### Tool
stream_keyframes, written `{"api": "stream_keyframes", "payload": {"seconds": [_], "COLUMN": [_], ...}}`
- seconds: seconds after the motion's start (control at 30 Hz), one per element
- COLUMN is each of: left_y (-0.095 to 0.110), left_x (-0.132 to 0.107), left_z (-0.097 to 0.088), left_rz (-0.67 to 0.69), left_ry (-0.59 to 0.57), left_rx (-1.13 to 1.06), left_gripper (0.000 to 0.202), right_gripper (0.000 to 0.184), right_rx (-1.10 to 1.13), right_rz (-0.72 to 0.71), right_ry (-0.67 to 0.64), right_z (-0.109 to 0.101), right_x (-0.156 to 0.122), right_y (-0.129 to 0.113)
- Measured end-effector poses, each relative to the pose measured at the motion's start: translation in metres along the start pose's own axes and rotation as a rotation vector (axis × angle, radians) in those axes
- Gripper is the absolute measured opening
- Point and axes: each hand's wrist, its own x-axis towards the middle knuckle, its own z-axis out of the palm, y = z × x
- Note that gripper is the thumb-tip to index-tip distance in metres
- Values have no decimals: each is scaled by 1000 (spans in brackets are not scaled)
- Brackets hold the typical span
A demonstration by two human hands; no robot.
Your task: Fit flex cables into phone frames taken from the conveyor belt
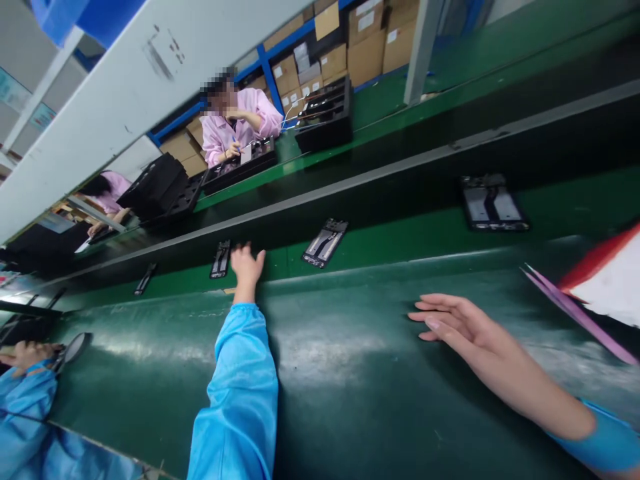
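My left hand, in a blue sleeve, reaches forward over the green belt. Its fingers are spread and hold nothing. Just left of it lies a phone frame; whether the fingertips touch it, I cannot tell. Another phone frame with a silvery inside lies to its right. My right hand hovers over or rests on the green mat, fingers stretched out and nothing in them. Pink tweezers are at the right, nearest to that hand.
Farther right on the belt is a larger-looking phone frame, and a thin one lies far left. A grey rail runs behind the belt. At left a co-worker's hand is beside a round-headed tool. Black trays stand across.
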Motion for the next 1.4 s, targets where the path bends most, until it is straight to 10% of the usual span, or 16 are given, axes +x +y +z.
{"api": "stream_keyframes", "payload": {"seconds": [0.17, 0.33, 0.53, 0.77, 0.9, 1.17, 1.4], "left_y": [-56, -54, 29, 132, 133, 120, 118], "left_x": [17, 22, -7, -164, -198, -186, -185], "left_z": [-32, -35, -19, 55, 65, 56, 58], "left_rz": [-350, -299, 95, 123, 159, 663, 841], "left_ry": [88, 10, -218, -965, -775, -522, -406], "left_rx": [167, 113, -288, -1082, -1091, -708, -649], "left_gripper": [62, 84, 93, 58, 38, 39, 22], "right_gripper": [62, 61, 50, 30, 12, 16, 8], "right_rx": [-62, -145, -252, -311, -395, -542, -764], "right_rz": [-25, -22, -128, -262, -279, -465, -753], "right_ry": [-30, -70, -111, -25, 50, 279, 204], "right_z": [3, 0, 6, 5, 1, -1, 3], "right_x": [2, 0, -2, -9, -5, 0, -4], "right_y": [6, 10, -7, -23, -21, -21, -25]}}
